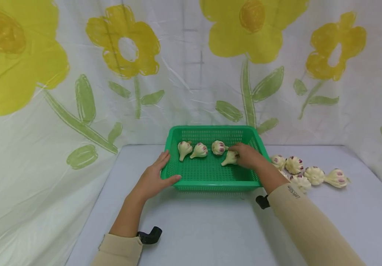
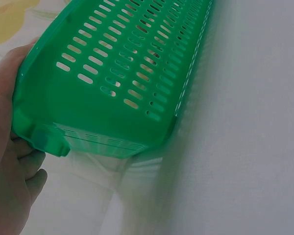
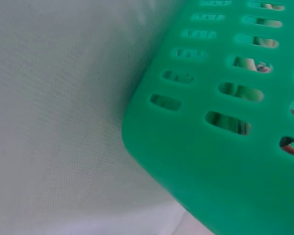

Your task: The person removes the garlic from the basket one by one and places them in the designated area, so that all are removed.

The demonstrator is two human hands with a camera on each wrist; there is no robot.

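A beige sleeve (image 1: 310,221) lies nearest. The garlic bulb (image 1: 230,158) is inside the green basket (image 1: 210,183), pinched by the right hand (image 1: 248,155); the left hand (image 1: 152,181) grips the basket's corner. Placing seems in progress; next, I think, gentle release is needed.

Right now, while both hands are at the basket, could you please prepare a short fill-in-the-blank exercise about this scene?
1. The basket is coloured ____.
2. The ____ hand is at a garlic bulb inside it.
3. The garlic outside lies on the person's ____ side.
4. The flower petals behind are ____.

Missing words: green; right; right; yellow.
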